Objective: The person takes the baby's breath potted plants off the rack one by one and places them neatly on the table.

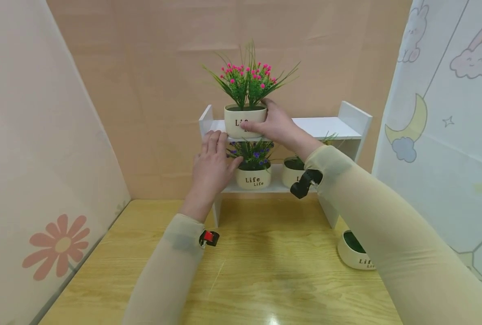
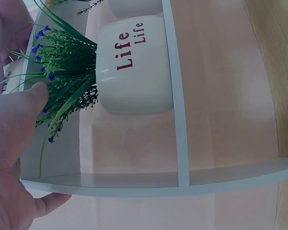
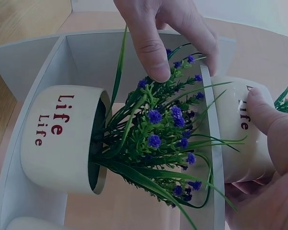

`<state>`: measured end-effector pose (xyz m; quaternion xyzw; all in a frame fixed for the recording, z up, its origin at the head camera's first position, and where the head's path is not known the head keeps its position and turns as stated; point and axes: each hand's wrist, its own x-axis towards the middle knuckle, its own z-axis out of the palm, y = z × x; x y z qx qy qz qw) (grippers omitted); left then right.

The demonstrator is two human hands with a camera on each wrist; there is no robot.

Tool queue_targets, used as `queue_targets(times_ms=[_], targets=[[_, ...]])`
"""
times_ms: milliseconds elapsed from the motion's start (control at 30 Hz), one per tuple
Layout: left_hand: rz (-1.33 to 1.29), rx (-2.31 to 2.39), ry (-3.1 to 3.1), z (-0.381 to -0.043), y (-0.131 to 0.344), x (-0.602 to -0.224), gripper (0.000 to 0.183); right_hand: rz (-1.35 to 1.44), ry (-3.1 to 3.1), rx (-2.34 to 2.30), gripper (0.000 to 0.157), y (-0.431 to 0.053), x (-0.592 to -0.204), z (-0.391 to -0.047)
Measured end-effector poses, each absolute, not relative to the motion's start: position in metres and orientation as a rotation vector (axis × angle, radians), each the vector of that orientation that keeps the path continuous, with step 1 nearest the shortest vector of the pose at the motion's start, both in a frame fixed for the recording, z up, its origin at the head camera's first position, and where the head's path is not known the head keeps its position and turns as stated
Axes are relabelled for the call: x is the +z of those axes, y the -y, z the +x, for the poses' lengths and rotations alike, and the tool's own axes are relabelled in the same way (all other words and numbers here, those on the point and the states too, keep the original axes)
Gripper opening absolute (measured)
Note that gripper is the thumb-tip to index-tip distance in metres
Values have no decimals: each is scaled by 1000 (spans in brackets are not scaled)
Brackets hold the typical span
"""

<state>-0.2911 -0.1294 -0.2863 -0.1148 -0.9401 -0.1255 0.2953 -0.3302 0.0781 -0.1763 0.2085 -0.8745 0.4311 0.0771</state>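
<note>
My right hand (image 1: 281,126) grips the right side of a cream "Life" pot (image 1: 232,126) with pink artificial flowers, thumb across its front. This pot stands upright at the left part of the upper board of a white shelf (image 1: 326,127). With fingers extended, my left hand (image 1: 211,169) rests at the front edge of that board, just left of the pot. Its thumb (image 3: 156,67) points toward the leaves of a purple-flowered pot (image 3: 57,143) on the lower board. That second pot (image 2: 134,72) sits directly beneath the pink one.
Another cream pot (image 1: 290,175) stands on the lower board to the right, partly behind my right wrist. On the wooden table (image 1: 265,271), a further pot (image 1: 348,256) is partly covered by my right sleeve. Side panels (image 1: 354,119) rise at both shelf ends.
</note>
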Motion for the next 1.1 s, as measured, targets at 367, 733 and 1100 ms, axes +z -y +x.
queue_targets(times_ms=[367,733,1100], targets=[[-305,-315,2516,-286,128,-283,86,599,2529,1351,101,-84,-176,-323],[-313,-296,2517,-286,128,-281,83,608,2486,1337,97,-100,-173,-303],[-366,-295,2454,-287,130,-278,86,522,2497,1325,107,-117,-172,-276]])
